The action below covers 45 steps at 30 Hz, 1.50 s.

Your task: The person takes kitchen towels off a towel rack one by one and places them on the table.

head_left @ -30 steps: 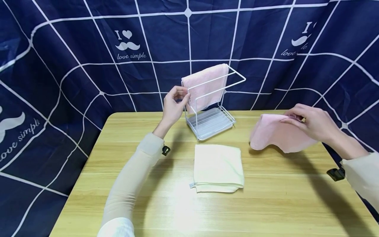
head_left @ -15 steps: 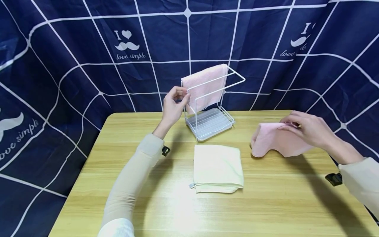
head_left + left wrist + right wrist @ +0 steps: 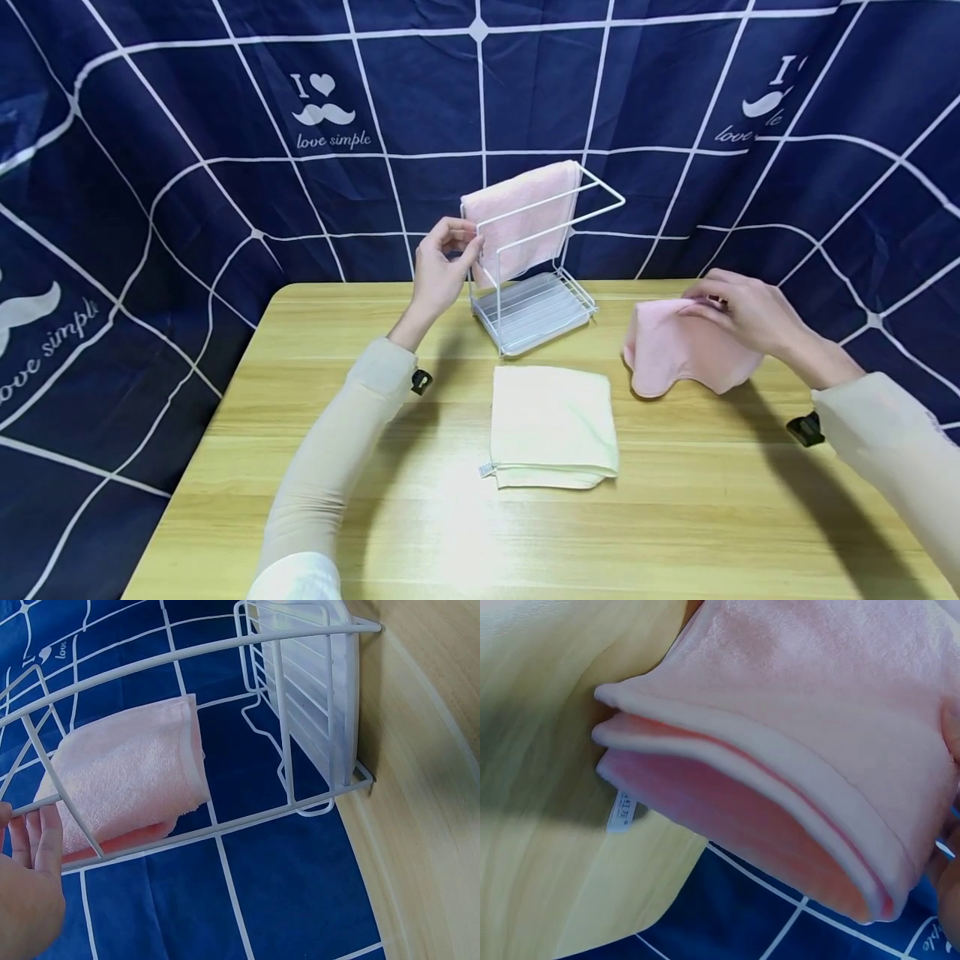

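Note:
A white wire rack [image 3: 546,225] with a tray base stands at the back of the table. My left hand [image 3: 441,265] pinches a bar at its left side, which the left wrist view also shows. Over the rack's rear bar hangs a pink towel [image 3: 525,212]. To the right, my right hand [image 3: 750,315] pinches the upper edge of a second, folded pink towel [image 3: 675,346], which hangs just over the tabletop. Its layered edges and a small white label [image 3: 622,812] show in the right wrist view. A folded pale yellow towel [image 3: 553,425] lies flat in front of the rack.
The wooden table [image 3: 420,533] ends at the back and sides against a dark blue curtain [image 3: 420,92] with white lines. The rack's tray [image 3: 536,312] sits close to the table's back edge. A tag [image 3: 487,470] sticks out from the yellow towel's left side.
My right hand has moved left with the pink towel, dipping slightly before rising a little, so it is closer to the rack. The left hand keeps its place on the rack.

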Each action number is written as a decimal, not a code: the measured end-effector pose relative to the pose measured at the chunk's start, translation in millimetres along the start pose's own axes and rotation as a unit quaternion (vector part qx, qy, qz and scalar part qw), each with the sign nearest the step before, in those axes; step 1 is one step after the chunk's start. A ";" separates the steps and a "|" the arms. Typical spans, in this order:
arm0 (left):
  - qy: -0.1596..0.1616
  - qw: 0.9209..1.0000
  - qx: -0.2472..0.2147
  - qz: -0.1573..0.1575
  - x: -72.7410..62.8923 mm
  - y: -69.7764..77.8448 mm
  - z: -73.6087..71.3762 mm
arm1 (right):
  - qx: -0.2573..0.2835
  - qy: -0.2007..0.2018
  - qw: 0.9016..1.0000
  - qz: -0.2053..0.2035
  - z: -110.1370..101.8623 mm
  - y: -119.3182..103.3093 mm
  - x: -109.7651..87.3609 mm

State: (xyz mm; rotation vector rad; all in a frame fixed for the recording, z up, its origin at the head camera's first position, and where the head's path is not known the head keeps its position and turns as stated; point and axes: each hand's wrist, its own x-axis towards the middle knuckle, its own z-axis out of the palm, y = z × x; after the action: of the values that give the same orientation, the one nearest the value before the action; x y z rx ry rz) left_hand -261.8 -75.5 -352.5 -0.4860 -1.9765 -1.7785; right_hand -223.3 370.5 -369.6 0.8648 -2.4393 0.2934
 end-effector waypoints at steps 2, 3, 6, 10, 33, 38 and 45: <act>0.000 1.000 -0.001 0.000 0.2 0.1 0.0 | -0.001 -0.003 1.000 0.008 4.2 1.8 3.7; -0.001 1.000 -0.001 0.000 0.3 0.1 0.0 | -0.002 -0.005 1.000 0.013 6.4 2.7 5.5; -0.001 1.000 -0.001 0.000 0.6 0.5 -0.1 | -0.004 -0.015 0.999 0.028 13.2 6.1 10.4; 0.000 1.000 -0.003 -0.001 0.7 0.6 -0.1 | 0.003 -0.044 0.997 0.066 21.7 11.7 15.5; -0.004 1.000 0.001 -0.003 0.7 0.4 -0.7 | 0.049 -0.152 0.969 0.191 71.2 39.9 37.1; -0.003 1.000 0.001 -0.005 0.6 0.3 -0.8 | 0.045 -0.162 0.966 0.197 77.4 43.6 38.6; -0.004 1.000 0.001 -0.003 1.0 -1.5 -1.1 | 0.042 -0.177 0.961 0.206 82.5 49.4 38.2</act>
State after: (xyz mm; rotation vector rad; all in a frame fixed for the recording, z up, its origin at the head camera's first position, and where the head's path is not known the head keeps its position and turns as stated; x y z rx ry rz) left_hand -263.3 -76.8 -353.2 -0.4892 -1.9864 -1.7807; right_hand -313.5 358.6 -418.9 0.4600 -2.9579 0.4242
